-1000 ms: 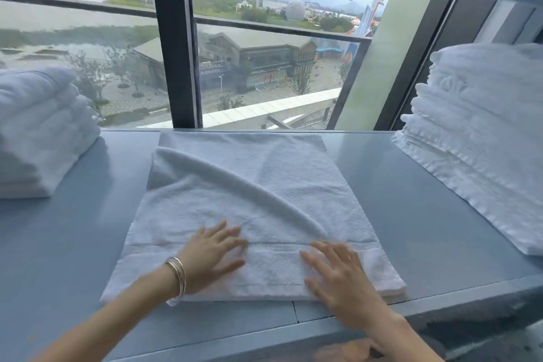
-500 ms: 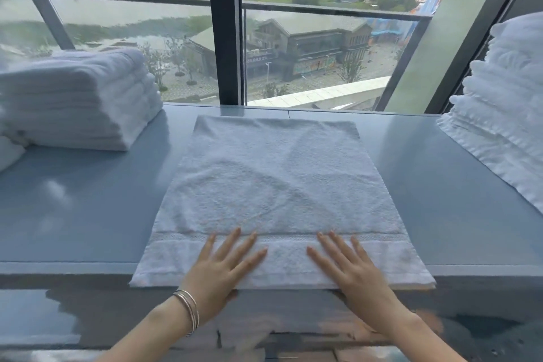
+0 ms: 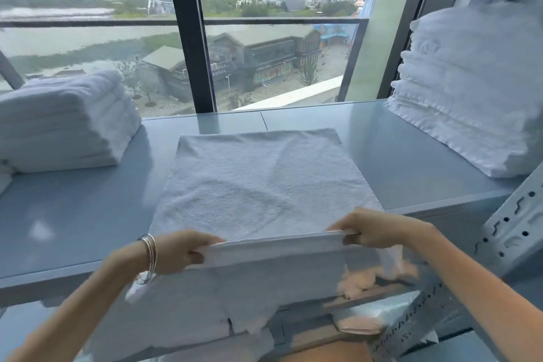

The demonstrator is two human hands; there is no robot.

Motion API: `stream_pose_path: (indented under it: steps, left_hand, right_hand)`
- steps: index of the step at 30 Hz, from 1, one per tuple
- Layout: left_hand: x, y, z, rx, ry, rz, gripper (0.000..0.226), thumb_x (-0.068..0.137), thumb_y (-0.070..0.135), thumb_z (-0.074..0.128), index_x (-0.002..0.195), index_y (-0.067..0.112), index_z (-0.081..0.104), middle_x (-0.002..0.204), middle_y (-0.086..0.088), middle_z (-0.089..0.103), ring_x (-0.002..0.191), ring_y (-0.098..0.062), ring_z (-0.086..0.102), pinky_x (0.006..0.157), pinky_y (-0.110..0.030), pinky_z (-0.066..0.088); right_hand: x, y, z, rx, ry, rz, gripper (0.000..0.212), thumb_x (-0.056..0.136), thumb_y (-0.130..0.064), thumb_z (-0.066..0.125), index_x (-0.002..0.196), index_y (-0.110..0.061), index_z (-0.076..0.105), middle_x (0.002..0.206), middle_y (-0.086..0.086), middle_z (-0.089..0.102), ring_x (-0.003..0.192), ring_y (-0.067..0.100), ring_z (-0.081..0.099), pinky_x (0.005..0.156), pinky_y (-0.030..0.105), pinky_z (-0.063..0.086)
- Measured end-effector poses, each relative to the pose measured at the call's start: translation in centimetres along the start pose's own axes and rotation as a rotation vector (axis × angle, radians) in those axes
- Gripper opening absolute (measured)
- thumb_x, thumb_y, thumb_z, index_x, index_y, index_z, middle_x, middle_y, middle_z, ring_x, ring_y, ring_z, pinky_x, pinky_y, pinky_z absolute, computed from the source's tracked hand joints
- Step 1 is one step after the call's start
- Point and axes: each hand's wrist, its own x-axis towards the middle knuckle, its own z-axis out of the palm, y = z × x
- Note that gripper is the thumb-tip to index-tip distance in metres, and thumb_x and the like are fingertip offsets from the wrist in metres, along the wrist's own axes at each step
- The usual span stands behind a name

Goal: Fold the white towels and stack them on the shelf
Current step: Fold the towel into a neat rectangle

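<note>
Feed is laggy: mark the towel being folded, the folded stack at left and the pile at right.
towel (image 3: pixel 258 185), head view, flat middle of its top.
folded stack (image 3: pixel 64 126), head view, its layered side.
pile (image 3: pixel 470 91), head view, its ruffled near side.

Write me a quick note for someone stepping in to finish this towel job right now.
Left grip and right grip each pinch the towel's near edge, lifted. Its far part lies flat on the shelf.
Folded stack at left, another pile at right.
Done: towel spread out.
Left: fold it, then add it, probably to the left stack.
</note>
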Motion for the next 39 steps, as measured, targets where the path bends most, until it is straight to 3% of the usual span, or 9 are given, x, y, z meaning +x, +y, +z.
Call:
stream_pose_path:
  steps: [2, 5, 10, 13, 16, 20, 24, 28, 39]
  left_hand:
    - [-0.3, -0.6, -2.6, -0.094, -0.172, 0.004, 0.037, 0.087, 0.01, 0.056, 0.123, 0.01, 0.055, 0.116, -0.002, 0.064, 0.096, 0.001, 0.053, 0.088, -0.018, 0.041]
    - [-0.7, -2.7, -6.7, -0.147, -0.326, -0.015, 0.016, 0.073, 0.02, 0.063, 0.088, 0.019, 0.06, 0.077, 0.016, 0.061, 0.068, 0.007, 0.053, 0.067, -0.015, 0.042]
    - [0.8, -6.0, -11.7, -0.141, -0.067, -0.079, 0.04, 0.058, 0.048, 0.06, 0.068, 0.012, 0.047, 0.062, 0.01, 0.038, 0.058, -0.002, 0.035, 0.057, -0.017, 0.029]
    - [4.0, -6.9, -14.5, 0.023, 0.093, -0.185, 0.031, 0.06, 0.043, 0.055, 0.064, 0.014, 0.044, 0.06, 0.006, 0.038, 0.053, -0.002, 0.034, 0.055, -0.018, 0.027]
    - [9.1, -8.8, -16.1, 0.243, 0.35, -0.34, 0.023, 0.077, 0.027, 0.058, 0.081, 0.005, 0.059, 0.082, -0.013, 0.06, 0.075, -0.02, 0.05, 0.068, -0.027, 0.038]
    - [15.2, -10.6, -16.3, 0.332, 0.441, -0.556, 0.021, 0.091, 0.02, 0.047, 0.108, 0.019, 0.06, 0.117, -0.006, 0.06, 0.108, -0.025, 0.055, 0.088, -0.031, 0.042]
    - [18.6, -12.6, -14.5, 0.472, 0.422, -0.687, 0.026, 0.093, 0.021, 0.038, 0.107, 0.029, 0.057, 0.116, 0.006, 0.061, 0.11, -0.017, 0.055, 0.092, -0.033, 0.031]
    - [19.4, -14.6, -13.9, 0.398, 0.426, -0.687, 0.024, 0.092, 0.014, 0.034, 0.095, 0.03, 0.051, 0.114, 0.007, 0.058, 0.109, -0.016, 0.052, 0.093, -0.036, 0.029]
    - [22.6, -14.3, -16.6, 0.407, 0.343, -0.828, 0.041, 0.086, -0.001, 0.032, 0.12, 0.019, 0.044, 0.12, 0.0, 0.057, 0.11, -0.022, 0.056, 0.099, -0.04, 0.025]
  right_hand:
    - [-0.7, 0.3, -2.4, 0.066, -0.143, 0.062, 0.032, 0.08, 0.001, 0.059, 0.106, -0.017, 0.067, 0.09, -0.009, 0.064, 0.08, -0.003, 0.053, 0.073, 0.018, 0.042]
    - [-1.4, 2.2, -6.2, 0.194, -0.286, 0.171, 0.024, 0.077, 0.001, 0.064, 0.088, -0.019, 0.07, 0.08, -0.009, 0.068, 0.073, 0.003, 0.06, 0.068, 0.02, 0.047]
    - [-0.1, 5.5, -11.7, 0.246, -0.118, 0.232, 0.003, 0.074, -0.017, 0.068, 0.072, -0.019, 0.07, 0.073, -0.009, 0.065, 0.071, 0.006, 0.06, 0.068, 0.019, 0.045]
    - [2.9, 7.4, -14.1, 0.162, 0.075, 0.259, 0.032, 0.083, -0.019, 0.067, 0.053, -0.023, 0.056, 0.056, -0.014, 0.043, 0.057, 0.004, 0.039, 0.057, 0.019, 0.027]
    - [7.4, 9.7, -15.6, 0.003, 0.279, 0.313, 0.035, 0.087, -0.02, 0.062, 0.056, -0.026, 0.048, 0.056, -0.012, 0.041, 0.056, 0.004, 0.038, 0.054, 0.02, 0.028]
    - [13.8, 13.0, -15.2, -0.036, 0.418, 0.36, 0.032, 0.088, -0.021, 0.059, 0.062, -0.027, 0.041, 0.065, -0.01, 0.046, 0.074, 0.017, 0.046, 0.054, 0.017, 0.032]
    - [18.5, 16.2, -12.8, -0.029, 0.414, 0.369, 0.016, 0.089, -0.021, 0.054, 0.077, -0.017, 0.045, 0.078, 0.0, 0.052, 0.079, 0.019, 0.049, 0.055, 0.021, 0.031]
    - [19.7, 17.3, -12.3, -0.076, 0.382, 0.398, 0.02, 0.094, -0.025, 0.046, 0.077, -0.018, 0.036, 0.073, -0.005, 0.045, 0.077, 0.02, 0.047, 0.057, 0.025, 0.031]
    - [23.1, 17.6, -14.3, -0.248, 0.436, 0.571, 0.02, 0.096, -0.032, 0.036, 0.102, -0.014, 0.042, 0.109, 0.014, 0.06, 0.097, 0.03, 0.056, 0.071, 0.031, 0.035]
